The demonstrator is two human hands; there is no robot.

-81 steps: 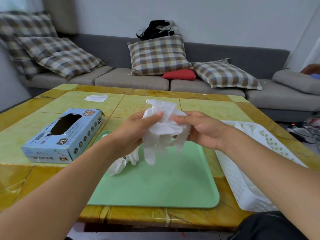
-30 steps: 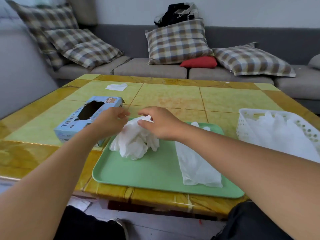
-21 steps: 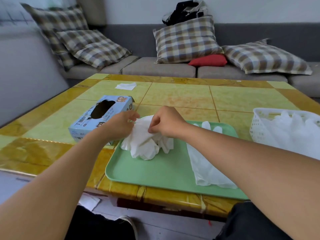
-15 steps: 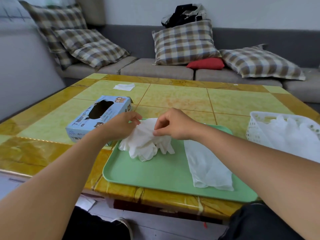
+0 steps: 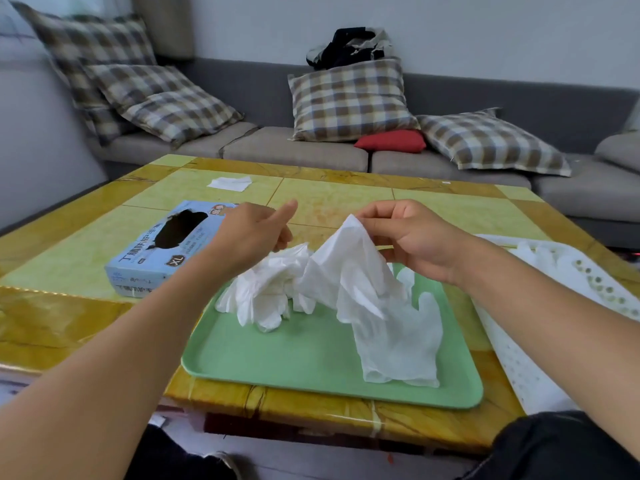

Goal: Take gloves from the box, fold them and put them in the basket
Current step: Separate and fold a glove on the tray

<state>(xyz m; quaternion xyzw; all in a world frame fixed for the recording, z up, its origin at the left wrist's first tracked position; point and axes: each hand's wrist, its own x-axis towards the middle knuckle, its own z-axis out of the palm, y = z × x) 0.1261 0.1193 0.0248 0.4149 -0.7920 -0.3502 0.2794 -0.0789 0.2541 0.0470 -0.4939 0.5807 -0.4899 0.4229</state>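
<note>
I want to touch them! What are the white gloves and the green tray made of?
The glove the right hand pinches looks like thin, soft, see-through plastic or vinyl: it drapes and crinkles. The tray looks like hard, smooth plastic with a dull sheen.

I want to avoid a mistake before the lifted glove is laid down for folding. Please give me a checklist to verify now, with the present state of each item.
1. Right hand pinches the lifted glove firmly at its top: ok.
2. Lifted glove is free from the crumpled pile: cannot tell; they overlap in the head view.
3. Left hand holds nothing and is free to help: cannot tell; its fingers are hidden behind the hand.
4. Green tray has bare space in front for folding: ok.
5. Flat glove is out of the way: not ok; the lifted glove hangs onto it.
6. Basket is near the tray's right side: ok.
</note>
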